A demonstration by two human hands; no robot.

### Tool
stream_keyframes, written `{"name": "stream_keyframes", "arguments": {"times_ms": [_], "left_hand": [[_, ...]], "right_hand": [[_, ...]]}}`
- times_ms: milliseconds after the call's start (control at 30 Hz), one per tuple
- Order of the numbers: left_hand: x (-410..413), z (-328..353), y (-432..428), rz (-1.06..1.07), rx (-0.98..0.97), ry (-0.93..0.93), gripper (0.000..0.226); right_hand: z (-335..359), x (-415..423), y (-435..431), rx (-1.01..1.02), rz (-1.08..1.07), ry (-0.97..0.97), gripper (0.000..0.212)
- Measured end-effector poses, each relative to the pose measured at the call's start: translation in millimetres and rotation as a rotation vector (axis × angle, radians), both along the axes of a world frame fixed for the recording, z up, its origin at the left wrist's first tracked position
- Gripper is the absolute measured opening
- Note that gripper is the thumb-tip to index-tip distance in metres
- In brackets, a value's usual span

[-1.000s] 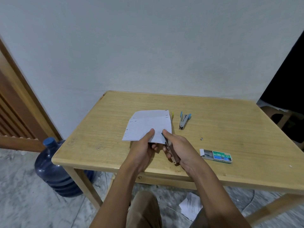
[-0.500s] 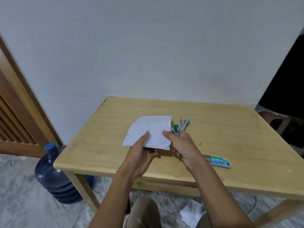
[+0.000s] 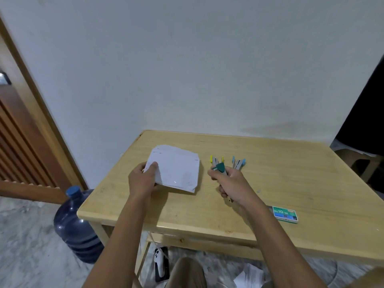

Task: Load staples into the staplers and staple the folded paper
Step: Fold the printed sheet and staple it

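Head view: the folded paper (image 3: 176, 169) is pinched at its left corner by the left hand (image 3: 143, 179), thumb on top. A green stapler (image 3: 218, 168) is gripped in the curled right hand (image 3: 232, 183), nose pointing away. The paper's right edge lies just to its left, not touching.

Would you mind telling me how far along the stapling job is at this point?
Done: small marks on the folded paper may be staples; unconfirmed. In hand: the left hand grips its edge; the right hand holds the green stapler beside it. Left: the yellow stapler and blue stapler lie on the table, loading unclear.
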State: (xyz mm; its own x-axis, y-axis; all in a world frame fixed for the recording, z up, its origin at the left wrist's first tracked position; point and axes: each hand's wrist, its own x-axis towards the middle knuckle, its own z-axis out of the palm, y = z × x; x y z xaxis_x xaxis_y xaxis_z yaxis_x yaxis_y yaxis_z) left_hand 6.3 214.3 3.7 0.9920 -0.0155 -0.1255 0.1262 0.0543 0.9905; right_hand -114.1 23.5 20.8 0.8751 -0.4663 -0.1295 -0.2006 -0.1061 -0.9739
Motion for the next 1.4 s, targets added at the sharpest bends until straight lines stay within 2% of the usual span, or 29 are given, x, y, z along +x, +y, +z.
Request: {"name": "stream_keyframes", "arguments": {"times_ms": [67,167,200,300,433,600,800,1067,1167,1400], "left_hand": [[7,-7,1,0.117,0.262,-0.131,0.025],[16,-23,2,0.208,0.870,-0.284,0.054],[16,-26,-1,0.204,0.972,-0.351,0.059],[22,-36,-16,0.014,1.041,-0.524,0.061],[46,-47,-32,-0.227,1.188,-0.497,0.052],[63,-55,-27,-0.198,1.161,-0.557,0.038],[67,-62,-27,-0.197,1.116,-0.590,0.034],[63,-59,-29,-0.149,1.099,-0.597,0.036],[63,-61,-29,-0.140,1.105,-0.616,0.043],[65,-61,-31,-0.129,1.123,-0.610,0.044]], "right_hand": [[-2,0,-3,0.017,-0.010,0.004,0.027],[-7,0,-9,0.049,-0.021,0.026,0.014],[-8,0,-11,0.058,-0.024,0.041,0.011],[-12,2,-15,0.078,-0.024,0.075,0.009],[-11,-1,-15,-0.049,0.050,0.109,0.013],[-4,16,-31,-0.303,0.075,0.144,0.014],[14,95,-54,-0.611,0.084,0.174,0.020],[0,193,-65,-0.931,-0.009,0.473,0.020],[-5,204,-77,-0.967,-0.072,0.510,0.013],[-13,191,-115,-0.834,-0.251,0.548,0.014]]}}
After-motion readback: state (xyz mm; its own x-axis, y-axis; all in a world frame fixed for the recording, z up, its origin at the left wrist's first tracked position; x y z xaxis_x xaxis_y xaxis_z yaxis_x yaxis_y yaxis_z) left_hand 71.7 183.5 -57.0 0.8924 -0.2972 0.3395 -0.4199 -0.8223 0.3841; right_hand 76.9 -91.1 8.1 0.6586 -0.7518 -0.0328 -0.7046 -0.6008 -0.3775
